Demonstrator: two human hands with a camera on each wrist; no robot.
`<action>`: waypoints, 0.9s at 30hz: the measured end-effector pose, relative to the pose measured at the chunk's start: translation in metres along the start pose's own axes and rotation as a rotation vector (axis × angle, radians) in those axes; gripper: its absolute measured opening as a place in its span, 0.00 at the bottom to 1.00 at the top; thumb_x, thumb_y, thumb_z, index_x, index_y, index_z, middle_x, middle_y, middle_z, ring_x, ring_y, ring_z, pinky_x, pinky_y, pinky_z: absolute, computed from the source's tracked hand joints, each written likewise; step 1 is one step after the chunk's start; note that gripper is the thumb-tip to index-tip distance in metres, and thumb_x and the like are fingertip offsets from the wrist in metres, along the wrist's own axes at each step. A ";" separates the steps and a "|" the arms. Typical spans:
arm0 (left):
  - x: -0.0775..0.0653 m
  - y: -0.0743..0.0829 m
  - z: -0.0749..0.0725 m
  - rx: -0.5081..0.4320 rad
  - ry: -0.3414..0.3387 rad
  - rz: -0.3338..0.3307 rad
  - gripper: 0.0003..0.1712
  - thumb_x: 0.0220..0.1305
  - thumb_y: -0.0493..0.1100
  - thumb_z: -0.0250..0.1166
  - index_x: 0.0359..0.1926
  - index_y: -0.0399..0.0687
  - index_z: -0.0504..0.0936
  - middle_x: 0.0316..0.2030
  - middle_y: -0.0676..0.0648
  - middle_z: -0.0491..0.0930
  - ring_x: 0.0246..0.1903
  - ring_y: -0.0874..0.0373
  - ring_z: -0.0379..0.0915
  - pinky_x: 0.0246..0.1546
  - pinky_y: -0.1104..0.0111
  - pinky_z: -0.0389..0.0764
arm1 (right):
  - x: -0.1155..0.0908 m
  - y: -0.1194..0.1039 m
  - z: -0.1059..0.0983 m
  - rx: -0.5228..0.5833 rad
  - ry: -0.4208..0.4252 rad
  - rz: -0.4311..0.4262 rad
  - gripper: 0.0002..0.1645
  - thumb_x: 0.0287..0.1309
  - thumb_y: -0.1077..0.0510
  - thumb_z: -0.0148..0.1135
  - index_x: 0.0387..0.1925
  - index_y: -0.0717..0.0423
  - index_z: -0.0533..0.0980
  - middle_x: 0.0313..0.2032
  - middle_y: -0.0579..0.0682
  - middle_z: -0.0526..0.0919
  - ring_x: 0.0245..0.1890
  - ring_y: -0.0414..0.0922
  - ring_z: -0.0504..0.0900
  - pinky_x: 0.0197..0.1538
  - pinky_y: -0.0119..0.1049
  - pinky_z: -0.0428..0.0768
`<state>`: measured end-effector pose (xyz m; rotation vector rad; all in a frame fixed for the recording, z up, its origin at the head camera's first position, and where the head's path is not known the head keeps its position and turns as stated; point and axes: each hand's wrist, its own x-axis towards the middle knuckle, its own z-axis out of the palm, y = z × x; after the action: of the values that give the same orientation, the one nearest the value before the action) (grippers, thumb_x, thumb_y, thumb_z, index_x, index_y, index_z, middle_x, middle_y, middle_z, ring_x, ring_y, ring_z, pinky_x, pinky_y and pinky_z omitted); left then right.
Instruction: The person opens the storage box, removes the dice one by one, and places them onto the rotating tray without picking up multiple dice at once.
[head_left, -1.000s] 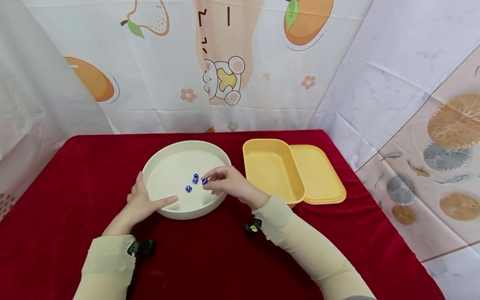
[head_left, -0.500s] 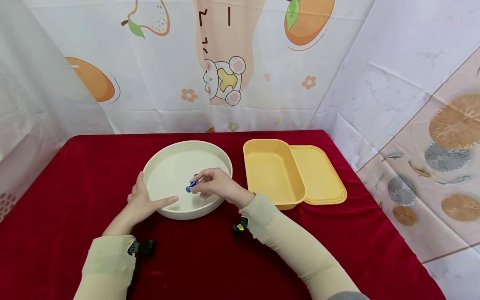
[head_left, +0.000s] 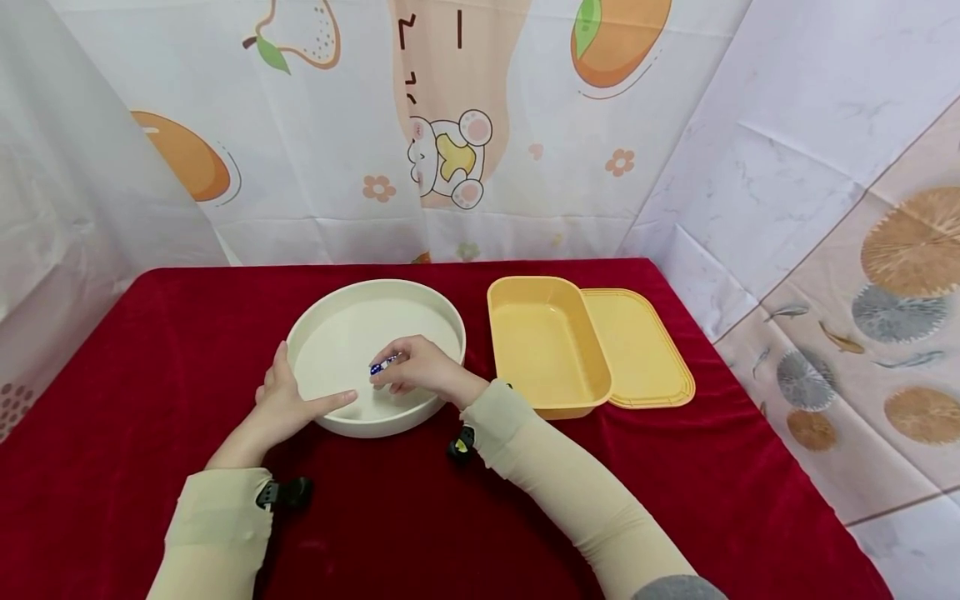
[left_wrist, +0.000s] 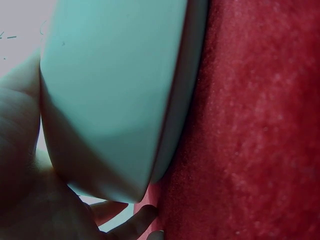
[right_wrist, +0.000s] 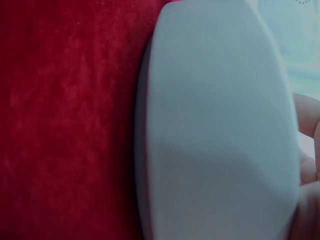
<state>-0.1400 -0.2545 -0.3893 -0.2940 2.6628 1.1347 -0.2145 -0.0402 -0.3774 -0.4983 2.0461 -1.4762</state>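
A round cream tray [head_left: 337, 329] with a low wall lies on the table. My left hand [head_left: 287, 402] grips its near left side, thumb over the rim and fingers along the outside. In the left wrist view the tray's outer wall [left_wrist: 110, 95] fills much of the picture, with fingers [left_wrist: 132, 225] at its end. Inside the tray, my right hand [head_left: 423, 367] has blue dice [head_left: 382, 365] with white dots at its fingertips, pinched between thumb and fingers. How many dice are there is hidden by the hand. The right wrist view shows mostly the tray's outer wall [right_wrist: 215, 100].
A yellow rectangular box [head_left: 543, 333] stands to the right of the tray. Its yellow lid [head_left: 641, 350] lies flat beside it, partly behind the box. Red velvet cloth [head_left: 390, 517] covers the table, and a printed curtain [head_left: 315, 167] hangs behind.
My right hand has moved left across the tray with a die, reaching the other dice, which are now gathered at its fingers. The left hand has stayed put.
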 end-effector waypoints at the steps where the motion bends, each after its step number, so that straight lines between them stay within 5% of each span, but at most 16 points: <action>1: 0.000 0.000 0.000 0.000 0.001 0.002 0.82 0.52 0.68 0.71 0.72 0.38 0.12 0.73 0.21 0.26 0.68 0.18 0.30 0.63 0.29 0.51 | 0.001 0.000 0.001 -0.015 -0.002 0.005 0.10 0.57 0.62 0.69 0.41 0.60 0.82 0.31 0.57 0.89 0.21 0.41 0.80 0.28 0.30 0.81; 11: 0.000 0.001 0.001 -0.006 0.001 0.004 0.82 0.53 0.68 0.70 0.72 0.38 0.12 0.73 0.22 0.26 0.68 0.18 0.30 0.62 0.29 0.52 | 0.010 0.004 0.004 -0.076 -0.019 0.035 0.09 0.57 0.61 0.70 0.40 0.59 0.83 0.20 0.50 0.81 0.17 0.40 0.77 0.24 0.28 0.77; 27: 0.000 0.000 0.000 -0.005 0.004 0.002 0.81 0.53 0.68 0.70 0.72 0.39 0.13 0.73 0.22 0.26 0.68 0.18 0.30 0.62 0.29 0.53 | 0.014 0.006 0.005 -0.114 -0.059 0.097 0.08 0.53 0.64 0.72 0.37 0.57 0.83 0.17 0.48 0.77 0.16 0.41 0.76 0.23 0.28 0.77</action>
<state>-0.1398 -0.2544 -0.3894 -0.2946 2.6649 1.1425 -0.2219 -0.0509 -0.3873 -0.4748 2.0859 -1.2800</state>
